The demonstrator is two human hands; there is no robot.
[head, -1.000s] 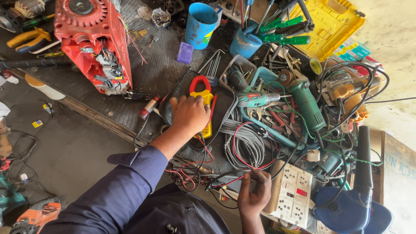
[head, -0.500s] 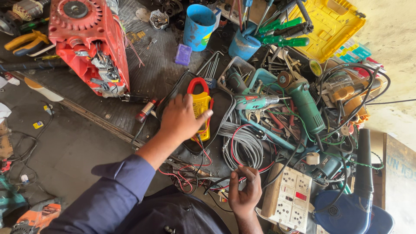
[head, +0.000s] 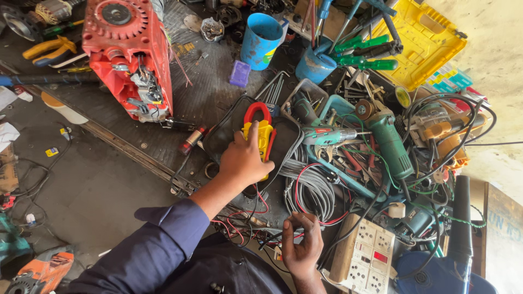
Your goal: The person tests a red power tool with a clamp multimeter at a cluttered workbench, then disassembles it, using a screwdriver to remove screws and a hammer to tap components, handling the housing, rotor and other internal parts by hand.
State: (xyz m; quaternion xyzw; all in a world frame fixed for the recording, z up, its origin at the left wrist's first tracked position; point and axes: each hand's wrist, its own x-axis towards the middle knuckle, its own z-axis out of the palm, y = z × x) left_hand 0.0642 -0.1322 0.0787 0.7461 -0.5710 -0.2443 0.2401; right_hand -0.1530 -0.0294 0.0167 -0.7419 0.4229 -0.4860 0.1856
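Left hand point(head: 243, 161) grips a yellow clamp meter point(head: 260, 132) steady in its black case point(head: 229, 128); right hand point(head: 301, 247) fingers point(head: 309, 227) pinch thin wires point(head: 283, 235) on the cluttered counter point(head: 204, 92).

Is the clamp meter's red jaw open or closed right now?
Closed: the clamp meter's red loop forms an unbroken ring above the yellow body, with the left hand resting on it.

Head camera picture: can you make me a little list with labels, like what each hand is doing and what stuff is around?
left hand: resting on the yellow and red clamp meter, grip closed over its body
right hand: pinching thin wires near its fingertips
beside the meter: coil of grey cable, green angle grinder
further back: red machine housing, blue cup, yellow tool case
near right hand: white socket board
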